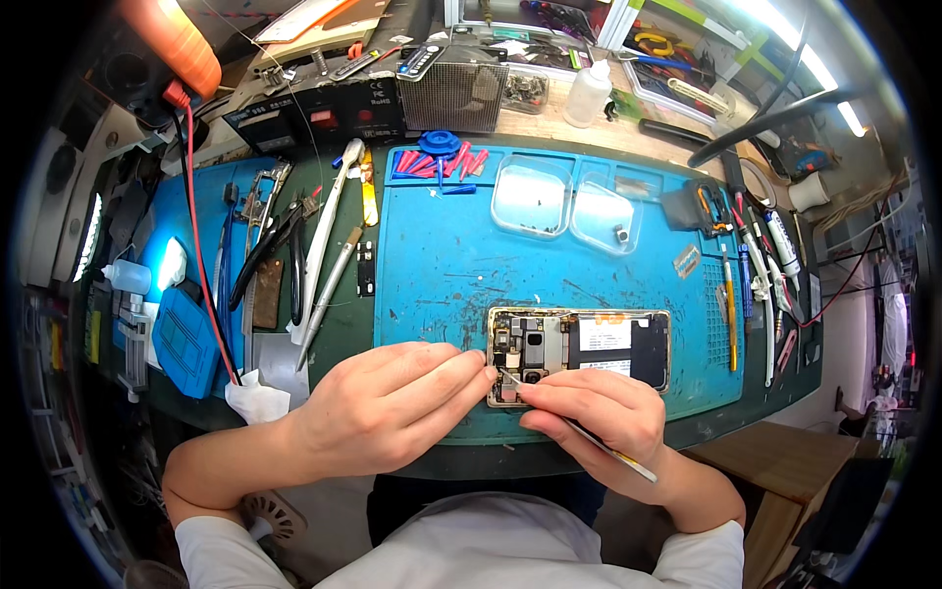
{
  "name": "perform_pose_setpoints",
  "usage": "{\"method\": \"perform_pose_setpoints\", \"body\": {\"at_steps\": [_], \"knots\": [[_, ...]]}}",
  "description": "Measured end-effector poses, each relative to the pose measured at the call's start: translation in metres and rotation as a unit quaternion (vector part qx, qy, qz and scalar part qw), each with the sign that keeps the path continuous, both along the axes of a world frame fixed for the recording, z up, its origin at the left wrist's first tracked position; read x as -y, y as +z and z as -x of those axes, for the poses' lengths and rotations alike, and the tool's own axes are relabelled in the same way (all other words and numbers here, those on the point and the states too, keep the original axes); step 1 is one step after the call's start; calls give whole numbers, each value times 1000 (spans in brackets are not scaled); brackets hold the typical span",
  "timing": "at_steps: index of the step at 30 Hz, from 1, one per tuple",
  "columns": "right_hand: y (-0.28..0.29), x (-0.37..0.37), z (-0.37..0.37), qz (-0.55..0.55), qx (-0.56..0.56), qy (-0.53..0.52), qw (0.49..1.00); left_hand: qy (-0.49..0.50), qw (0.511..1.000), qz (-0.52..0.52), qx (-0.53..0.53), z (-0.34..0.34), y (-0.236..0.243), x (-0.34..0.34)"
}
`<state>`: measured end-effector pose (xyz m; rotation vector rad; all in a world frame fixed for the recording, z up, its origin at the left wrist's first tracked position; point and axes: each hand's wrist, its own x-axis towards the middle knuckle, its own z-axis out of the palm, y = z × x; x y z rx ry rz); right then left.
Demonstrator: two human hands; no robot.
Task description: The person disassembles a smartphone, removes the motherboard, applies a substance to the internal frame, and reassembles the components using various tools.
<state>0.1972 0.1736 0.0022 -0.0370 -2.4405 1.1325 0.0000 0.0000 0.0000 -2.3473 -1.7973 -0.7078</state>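
An opened smartphone (554,342) lies on the blue work mat, its circuit board and camera parts bare at the left end and the dark battery area at the right. My left hand (388,404) has its fingers together, the tips pressed at the phone's left edge; its thumb is hidden. Between the fingers of my right hand (603,407) is a slim metal hand tool (628,461). Its thin tip reaches the lower left of the board, near the left fingertips. Whether the tool is a pair of tweezers or a pick does not show.
Two clear plastic trays (531,201) with small parts sit at the mat's far side, near pink and blue plastic pieces (439,162). Pliers (267,257) and brushes lie left. Pens and screwdrivers (746,285) line the right. A red cable (193,226) hangs at left.
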Motion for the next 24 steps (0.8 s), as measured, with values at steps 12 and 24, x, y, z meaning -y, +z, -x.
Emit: {"method": "perform_pose_setpoints", "body": {"at_steps": [12,24], "knots": [[0,3,-1,6,-14,-9,1000,1,1000,-4,-7,-1,0,-1],[27,-93,-11,-14,16,-203,979,23,1000,3,-8,-3,-6,-1]]}}
